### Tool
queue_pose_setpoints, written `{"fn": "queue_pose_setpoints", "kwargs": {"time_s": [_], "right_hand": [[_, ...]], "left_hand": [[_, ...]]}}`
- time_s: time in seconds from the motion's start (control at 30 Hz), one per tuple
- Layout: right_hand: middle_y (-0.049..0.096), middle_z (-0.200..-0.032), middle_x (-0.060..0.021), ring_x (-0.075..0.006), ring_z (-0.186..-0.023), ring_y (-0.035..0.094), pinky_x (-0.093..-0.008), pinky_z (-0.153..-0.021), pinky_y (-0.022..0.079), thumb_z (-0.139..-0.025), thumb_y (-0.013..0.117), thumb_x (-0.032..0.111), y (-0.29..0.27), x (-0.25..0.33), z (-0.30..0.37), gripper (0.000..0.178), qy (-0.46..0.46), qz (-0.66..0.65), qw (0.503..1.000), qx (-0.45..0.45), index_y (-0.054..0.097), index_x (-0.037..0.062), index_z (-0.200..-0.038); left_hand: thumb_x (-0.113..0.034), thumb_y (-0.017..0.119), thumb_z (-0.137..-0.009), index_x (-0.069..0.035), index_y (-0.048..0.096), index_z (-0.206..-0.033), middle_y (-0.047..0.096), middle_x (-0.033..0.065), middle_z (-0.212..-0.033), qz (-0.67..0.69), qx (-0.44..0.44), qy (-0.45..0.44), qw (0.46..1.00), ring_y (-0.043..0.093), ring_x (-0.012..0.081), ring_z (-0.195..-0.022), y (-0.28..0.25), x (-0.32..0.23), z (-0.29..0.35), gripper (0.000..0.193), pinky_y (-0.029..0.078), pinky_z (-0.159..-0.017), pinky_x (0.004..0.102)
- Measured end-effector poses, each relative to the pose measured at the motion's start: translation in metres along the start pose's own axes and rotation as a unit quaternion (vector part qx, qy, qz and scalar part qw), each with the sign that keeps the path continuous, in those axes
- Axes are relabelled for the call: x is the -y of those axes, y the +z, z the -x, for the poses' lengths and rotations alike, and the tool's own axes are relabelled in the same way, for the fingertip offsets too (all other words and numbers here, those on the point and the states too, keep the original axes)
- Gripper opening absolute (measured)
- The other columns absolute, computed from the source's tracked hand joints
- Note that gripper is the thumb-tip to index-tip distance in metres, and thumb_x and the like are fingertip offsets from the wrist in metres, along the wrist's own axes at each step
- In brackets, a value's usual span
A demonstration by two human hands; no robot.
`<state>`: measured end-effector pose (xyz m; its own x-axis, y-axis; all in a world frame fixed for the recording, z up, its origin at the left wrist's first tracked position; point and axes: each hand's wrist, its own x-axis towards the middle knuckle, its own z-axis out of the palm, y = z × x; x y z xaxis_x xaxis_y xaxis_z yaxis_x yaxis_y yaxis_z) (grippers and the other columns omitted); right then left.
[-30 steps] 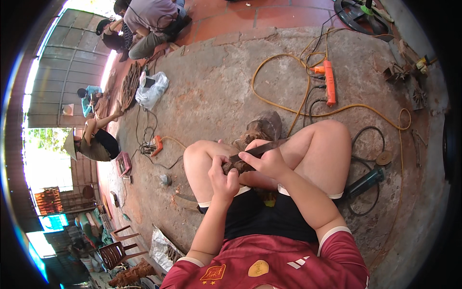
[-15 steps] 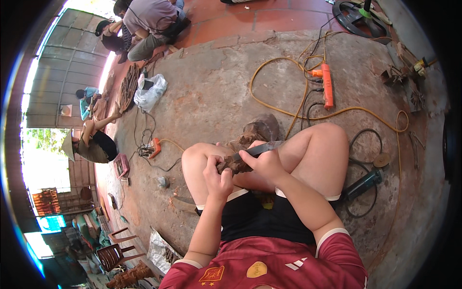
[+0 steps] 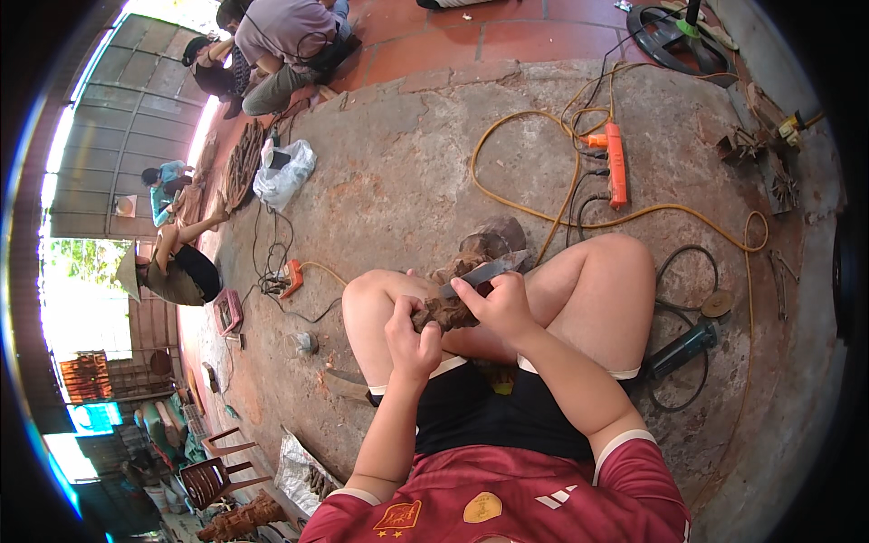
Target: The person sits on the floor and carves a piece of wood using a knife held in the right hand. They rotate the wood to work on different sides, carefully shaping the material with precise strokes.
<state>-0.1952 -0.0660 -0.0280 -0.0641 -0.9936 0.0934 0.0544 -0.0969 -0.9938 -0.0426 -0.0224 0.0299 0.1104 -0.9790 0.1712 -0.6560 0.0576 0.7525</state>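
Observation:
I sit cross-legged with my left hand (image 3: 414,339) closed around a rough, brown carved piece of wood (image 3: 445,313) above my lap. My right hand (image 3: 501,306) grips a grey knife (image 3: 484,272); its flat blade lies across the upper side of the wood, with the thumb pressed along it. The handle is mostly hidden by the fingers. Just beyond my shins, a larger brown lump of wood (image 3: 493,240) rests on the floor, partly covered by my hands and legs.
An orange power strip (image 3: 616,166) with plugged cords lies ahead to the right. By my right knee is a dark green power tool (image 3: 683,351) with a coiled cable. Another orange socket block (image 3: 291,279) and a white plastic bag (image 3: 284,174) lie left. Several people crouch or sit further off.
The knife has shifted slightly away from me and its blade has turned a little on the wood. Both hands keep their hold.

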Motion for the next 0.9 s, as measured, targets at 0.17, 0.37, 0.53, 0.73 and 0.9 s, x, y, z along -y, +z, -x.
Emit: {"fn": "queue_pose_setpoints", "kwargs": {"time_s": [0.17, 0.37, 0.53, 0.73, 0.9], "right_hand": [[0.063, -0.059, -0.0128, -0.0210, -0.050, 0.061, -0.0343, -0.050, 0.046, -0.083, 0.076, 0.021, -0.003, 0.005, 0.001, 0.026, -0.001, 0.015, 1.000, 0.004, 0.068, -0.0002, -0.071], [0.061, -0.057, -0.0123, -0.0226, -0.048, 0.058, -0.0351, -0.049, 0.044, -0.083, 0.075, 0.018, 0.000, 0.001, 0.002, 0.029, -0.038, -0.006, 0.999, -0.019, 0.061, 0.0000, -0.066], [0.055, -0.054, -0.0077, -0.0176, -0.046, 0.051, -0.0342, -0.047, 0.040, -0.082, 0.074, 0.012, 0.000, -0.004, 0.001, 0.029, -0.046, -0.015, 0.997, -0.060, 0.054, 0.0025, -0.064], [0.054, -0.053, -0.0070, -0.0149, -0.047, 0.050, -0.0336, -0.047, 0.040, -0.082, 0.074, 0.012, -0.004, -0.013, -0.005, 0.028, -0.020, -0.033, 0.997, -0.069, 0.055, 0.0022, -0.064], [0.055, -0.054, -0.0095, -0.0177, -0.047, 0.051, -0.0346, -0.048, 0.042, -0.081, 0.074, 0.014, -0.004, -0.007, -0.003, 0.028, -0.049, -0.037, 0.998, -0.019, 0.056, 0.0009, -0.065]], "left_hand": [[-0.005, 0.050, -0.069, 0.000, 0.048, -0.081, 0.049, 0.0074, -0.065, -0.004, -0.001, 0.012, 1.000, 0.047, 0.0153, -0.062, 0.002, -0.002, -0.001, 0.013, 0.040, -0.058, 0.0295], [-0.006, 0.050, -0.069, 0.000, 0.048, -0.082, 0.048, 0.0068, -0.065, 0.013, 0.002, 0.023, 1.000, 0.046, 0.0149, -0.062, 0.004, -0.002, -0.001, 0.014, 0.040, -0.058, 0.0290], [-0.006, 0.055, -0.069, 0.001, 0.052, -0.085, 0.053, 0.0175, -0.071, 0.003, 0.011, 0.019, 1.000, 0.055, 0.0290, -0.066, 0.004, 0.001, 0.003, 0.017, 0.048, -0.068, 0.0349], [-0.005, 0.055, -0.069, 0.002, 0.051, -0.085, 0.052, 0.0185, -0.073, -0.001, 0.020, 0.016, 1.000, 0.055, 0.0319, -0.068, 0.007, -0.010, 0.003, 0.018, 0.050, -0.078, 0.0357], [-0.005, 0.055, -0.069, 0.002, 0.051, -0.085, 0.052, 0.0188, -0.073, -0.004, 0.024, 0.020, 1.000, 0.055, 0.0349, -0.068, 0.010, -0.008, 0.001, 0.018, 0.050, -0.079, 0.0364]]}}
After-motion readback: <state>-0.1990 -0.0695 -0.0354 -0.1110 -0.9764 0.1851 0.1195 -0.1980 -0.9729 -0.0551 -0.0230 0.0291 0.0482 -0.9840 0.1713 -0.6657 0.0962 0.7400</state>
